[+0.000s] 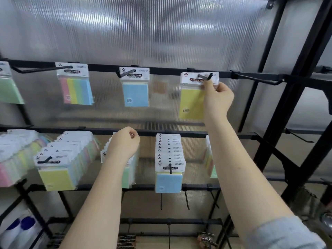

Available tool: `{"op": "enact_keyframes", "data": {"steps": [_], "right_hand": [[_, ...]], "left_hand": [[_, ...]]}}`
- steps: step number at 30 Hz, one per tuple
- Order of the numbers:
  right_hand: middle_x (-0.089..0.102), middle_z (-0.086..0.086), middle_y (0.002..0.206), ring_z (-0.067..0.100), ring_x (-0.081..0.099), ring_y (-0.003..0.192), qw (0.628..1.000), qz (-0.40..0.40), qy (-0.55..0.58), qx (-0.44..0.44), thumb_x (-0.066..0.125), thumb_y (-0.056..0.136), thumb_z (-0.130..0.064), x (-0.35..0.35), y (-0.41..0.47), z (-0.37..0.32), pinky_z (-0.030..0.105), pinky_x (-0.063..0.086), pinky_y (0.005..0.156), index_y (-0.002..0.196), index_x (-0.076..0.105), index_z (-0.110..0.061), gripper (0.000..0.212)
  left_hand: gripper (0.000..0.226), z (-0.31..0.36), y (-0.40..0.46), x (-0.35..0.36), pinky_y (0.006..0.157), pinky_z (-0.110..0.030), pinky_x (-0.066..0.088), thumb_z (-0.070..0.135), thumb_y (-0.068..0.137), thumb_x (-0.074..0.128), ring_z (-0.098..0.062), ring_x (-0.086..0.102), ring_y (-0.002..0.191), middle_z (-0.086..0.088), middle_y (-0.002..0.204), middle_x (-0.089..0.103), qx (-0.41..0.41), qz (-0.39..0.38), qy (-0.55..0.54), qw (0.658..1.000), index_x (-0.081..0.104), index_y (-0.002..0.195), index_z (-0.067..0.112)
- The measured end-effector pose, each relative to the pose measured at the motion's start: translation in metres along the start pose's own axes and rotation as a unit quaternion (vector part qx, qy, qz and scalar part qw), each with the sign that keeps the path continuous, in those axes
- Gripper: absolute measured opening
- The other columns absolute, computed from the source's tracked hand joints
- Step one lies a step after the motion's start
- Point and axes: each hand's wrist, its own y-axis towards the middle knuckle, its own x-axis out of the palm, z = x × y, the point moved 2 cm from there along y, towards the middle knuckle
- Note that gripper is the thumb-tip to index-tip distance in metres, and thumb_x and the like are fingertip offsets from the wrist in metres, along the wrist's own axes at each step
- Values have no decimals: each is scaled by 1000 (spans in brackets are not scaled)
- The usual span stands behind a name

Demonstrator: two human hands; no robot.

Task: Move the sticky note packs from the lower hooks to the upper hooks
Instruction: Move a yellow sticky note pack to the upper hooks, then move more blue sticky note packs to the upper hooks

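Observation:
My right hand [218,99] pinches the white header of a yellow sticky note pack [191,103], whose hole sits over an upper hook [204,76]. Two other packs hang on the upper rail: a multicolour one [76,90] and a blue one [135,93]. My left hand [124,142] is at the lower rail with fingers curled, in front of a row of packs [106,153]; I cannot tell if it holds one. Lower hooks carry dense rows of packs, one with a blue front pack [168,181] and one with a yellow-green front pack [56,178].
An upper hook [260,79] with nothing on it juts out at the right, another [41,69] at the left. A ribbed translucent panel [143,33] backs the black metal rack [280,105]. More packs hang at far left [9,90]. Bare hooks [186,198] sit below.

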Motion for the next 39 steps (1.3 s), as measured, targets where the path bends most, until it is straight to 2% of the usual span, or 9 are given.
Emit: {"op": "enact_keyframes", "data": {"steps": [4, 7, 13, 16, 19, 23, 26, 34, 39], "right_hand": [[46, -10, 56, 6, 37, 50, 996, -7, -75, 45, 60, 90, -28, 19, 30, 17, 23, 32, 53, 61, 49, -18, 32], [55, -4, 68, 13, 49, 63, 993, -17, -96, 69, 59, 91, -27, 31, 44, 23, 26, 39, 62, 68, 52, -16, 26], [52, -6, 75, 19, 56, 88, 988, -32, -121, 94, 59, 92, -19, 42, 60, 22, 30, 45, 81, 64, 38, -22, 35], [57, 1, 85, 22, 58, 99, 985, -43, -140, 87, 60, 92, -22, 41, 62, 22, 34, 46, 89, 78, 54, -14, 17], [62, 9, 107, 22, 57, 96, 983, -44, -153, 87, 64, 90, -28, 38, 63, 23, 32, 45, 85, 109, 58, -5, 31], [62, 1, 104, 17, 57, 92, 983, -26, -165, 79, 61, 91, -30, 35, 64, 24, 24, 39, 72, 116, 59, -9, 33], [63, 0, 117, 16, 58, 106, 980, -18, -189, 52, 56, 92, -22, 26, 55, 27, 21, 39, 77, 124, 57, -11, 34], [62, 2, 124, 13, 56, 114, 978, -68, -186, 62, 50, 91, -11, -12, -18, 60, 20, 39, 95, 125, 60, -10, 35], [63, 2, 116, 20, 56, 112, 963, -91, -230, 105, 45, 93, -13, -31, -68, 92, 23, 40, 85, 119, 61, -11, 30]], "left_hand": [[15, -3, 0, 2, 71, -26, 38, 22, 95, 47, -18, 52, 88, 5, 96, 57, 10, -1, 17, 1000, 60, 101, 16], [16, -7, 2, 1, 73, -31, 48, 24, 94, 48, -23, 58, 90, 3, 95, 60, 4, -4, 8, 1000, 61, 99, 17], [12, -12, 6, -5, 78, -43, 55, 21, 91, 48, -26, 61, 89, 9, 88, 58, -19, -8, -1, 1000, 60, 91, 21], [11, -12, 6, -7, 76, -45, 56, 21, 91, 48, -25, 59, 88, 4, 96, 60, -21, -6, 2, 1000, 59, 91, 22], [10, -12, 4, -7, 76, -46, 56, 21, 91, 48, -25, 59, 89, 6, 93, 59, -17, -9, 5, 1000, 58, 91, 23], [11, -13, 1, -8, 77, -44, 56, 21, 90, 48, -24, 59, 90, 6, 93, 59, -20, 2, -2, 1000, 59, 93, 22], [12, -16, -2, -10, 78, -41, 55, 20, 90, 48, -22, 59, 89, 6, 92, 60, -23, 11, 2, 1000, 59, 93, 21], [21, -30, -13, -21, 70, -26, 38, 18, 92, 47, -15, 53, 80, -1, 117, 59, -24, 61, 34, 997, 61, 107, 18], [30, -50, -23, -30, 87, -34, 41, 16, 92, 48, -29, 54, 108, -10, 122, 59, -69, 96, 25, 993, 58, 120, 11]]}}
